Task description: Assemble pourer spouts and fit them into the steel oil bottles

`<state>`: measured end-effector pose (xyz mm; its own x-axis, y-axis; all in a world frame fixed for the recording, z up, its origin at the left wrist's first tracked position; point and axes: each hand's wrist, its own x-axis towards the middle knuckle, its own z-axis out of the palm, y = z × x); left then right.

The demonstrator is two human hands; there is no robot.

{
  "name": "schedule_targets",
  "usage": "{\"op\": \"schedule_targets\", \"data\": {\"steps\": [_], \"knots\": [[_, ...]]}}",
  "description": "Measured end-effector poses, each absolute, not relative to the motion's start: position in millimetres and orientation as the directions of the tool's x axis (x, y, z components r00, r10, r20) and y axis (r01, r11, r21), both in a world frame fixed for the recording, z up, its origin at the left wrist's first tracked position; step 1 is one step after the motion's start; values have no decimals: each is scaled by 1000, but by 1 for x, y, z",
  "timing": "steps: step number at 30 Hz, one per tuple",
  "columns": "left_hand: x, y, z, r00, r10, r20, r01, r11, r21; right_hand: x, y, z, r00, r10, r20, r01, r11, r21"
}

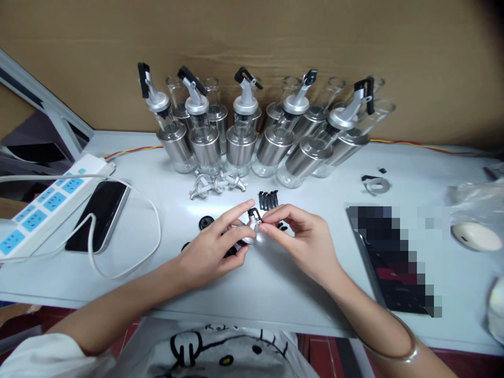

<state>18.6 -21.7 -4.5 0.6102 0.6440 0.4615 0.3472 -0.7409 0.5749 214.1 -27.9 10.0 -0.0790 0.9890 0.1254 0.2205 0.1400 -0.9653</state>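
Note:
My left hand [220,239] is closed around a silver pourer spout [249,236] low over the table, its index finger stretched out above. At the spout's tip sits a small black flip cap [255,212]. My right hand [303,236] pinches at that cap with thumb and index finger; the fingertips partly hide it. Behind my hands stands a short row of black levers [268,200]. Loose silver spouts [218,182] lie to the left of them. Black round stoppers [206,223] lie beside and partly under my left hand.
Glass bottles with steel sleeves [241,147] stand at the back, several topped with pourers. At the left are a white power strip [51,202], a cable and a phone [98,215]. On the right lie a tablet [394,268], a grey ring part [377,185] and plastic wrap [476,202].

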Motion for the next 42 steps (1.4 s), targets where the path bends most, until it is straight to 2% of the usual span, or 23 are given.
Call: {"op": "schedule_targets", "data": {"steps": [7,10,13,17,23,34,37,42], "knots": [[16,-21,0,606,670,428,364,-713,599,214,-27,12,-151,986,72,133,93,-987],[16,-19,0,584,674,453,331,-707,625,214,-25,13,-242,968,-61,-37,-73,-997],[16,-19,-3,571,672,472,285,-701,654,214,-23,12,-334,922,-196,-191,-269,-944],[15,-19,-7,568,680,464,213,-666,715,216,-20,10,-474,839,-268,-172,-387,-906],[16,-20,-6,557,721,412,162,-581,797,215,-20,7,-494,828,-267,-121,-369,-921],[14,-18,-9,556,669,493,97,-642,761,210,-26,6,-547,815,-189,-185,-338,-923],[14,-19,-11,570,641,513,49,-650,758,209,-27,9,-557,819,-138,-186,-285,-940],[14,-23,-11,585,669,458,47,-592,804,207,-32,11,-538,840,-69,-106,-149,-983]]}}
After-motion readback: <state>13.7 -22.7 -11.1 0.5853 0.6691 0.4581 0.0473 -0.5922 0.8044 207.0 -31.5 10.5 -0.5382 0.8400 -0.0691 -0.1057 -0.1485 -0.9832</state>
